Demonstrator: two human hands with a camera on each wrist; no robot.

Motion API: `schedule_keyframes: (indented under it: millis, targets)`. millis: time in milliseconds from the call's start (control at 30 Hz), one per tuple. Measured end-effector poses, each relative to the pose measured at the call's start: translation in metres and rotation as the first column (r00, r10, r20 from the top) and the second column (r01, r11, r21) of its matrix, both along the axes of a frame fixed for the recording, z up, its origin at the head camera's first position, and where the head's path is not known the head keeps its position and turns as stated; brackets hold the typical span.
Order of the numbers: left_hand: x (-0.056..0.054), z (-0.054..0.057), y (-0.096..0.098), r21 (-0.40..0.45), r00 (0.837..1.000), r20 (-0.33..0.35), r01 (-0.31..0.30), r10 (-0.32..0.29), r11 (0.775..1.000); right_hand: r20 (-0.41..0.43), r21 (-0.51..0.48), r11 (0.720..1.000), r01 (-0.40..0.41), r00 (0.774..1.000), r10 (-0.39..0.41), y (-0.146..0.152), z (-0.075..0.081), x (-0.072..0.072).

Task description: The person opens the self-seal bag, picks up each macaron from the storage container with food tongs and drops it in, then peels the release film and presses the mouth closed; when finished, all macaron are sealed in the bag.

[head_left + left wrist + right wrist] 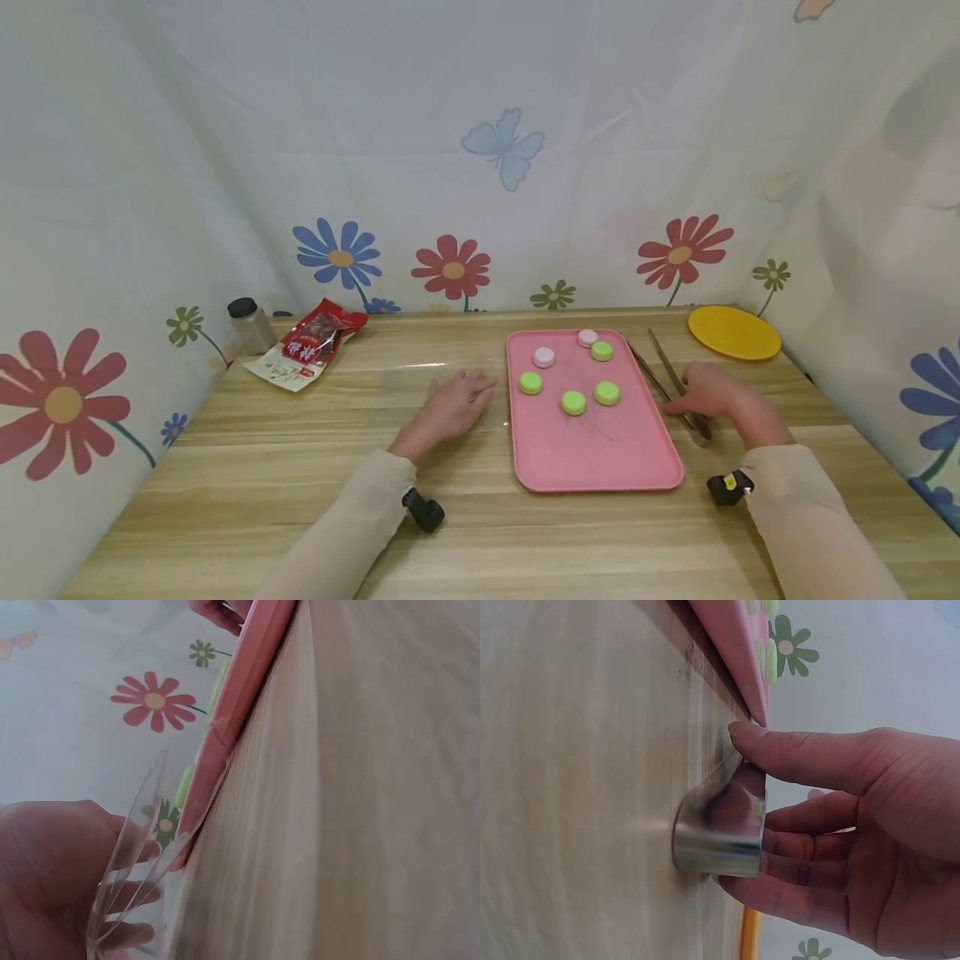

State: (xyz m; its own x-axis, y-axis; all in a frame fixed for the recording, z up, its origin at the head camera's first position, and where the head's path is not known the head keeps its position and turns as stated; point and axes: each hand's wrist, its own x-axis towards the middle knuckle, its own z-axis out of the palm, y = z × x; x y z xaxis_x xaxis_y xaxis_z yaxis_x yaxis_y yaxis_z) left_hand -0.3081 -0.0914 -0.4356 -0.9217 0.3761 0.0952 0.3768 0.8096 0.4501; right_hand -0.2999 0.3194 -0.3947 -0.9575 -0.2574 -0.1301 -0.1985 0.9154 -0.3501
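Metal tongs (684, 410) lie along the right side of a pink tray (600, 454), arms pointing away. My right hand (712, 390) is at their bent end; in the right wrist view, the thumb and fingers pinch the shiny bend (718, 836) from both sides. My left hand (454, 407) is at the left of the tray, palm down with fingers loosely extended. In the left wrist view, a thin clear plastic piece (142, 825) crosses in front of those fingers. On the tray sit several green macarons (573, 402) and two pale pink ones (543, 357).
A yellow plate (735, 332) lies at the far right. At the far left stands a clear jar with a black lid (251, 325), beside a red and white snack packet (311, 343). A patterned curtain (450, 183) surrounds the wooden table (450, 533).
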Motion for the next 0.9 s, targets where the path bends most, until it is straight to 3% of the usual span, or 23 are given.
schedule_keyframes:
  millis: [467, 900]
  targets:
    - [0.0039, 0.0032, 0.0045, -0.041, 1.000, -0.009, 0.030, -0.030, 0.999, 0.016, 0.020, 1.000, 0.004, 1.000, -0.005, -0.0018, 0.0035, 0.0027]
    - [0.0007, 0.0004, 0.0032, 0.043, 0.996, -0.089, 0.030, -0.026, 0.999, 0.029, -0.009, 1.000, 0.006, 1.000, -0.006, -0.0016, 0.0047, 0.0028]
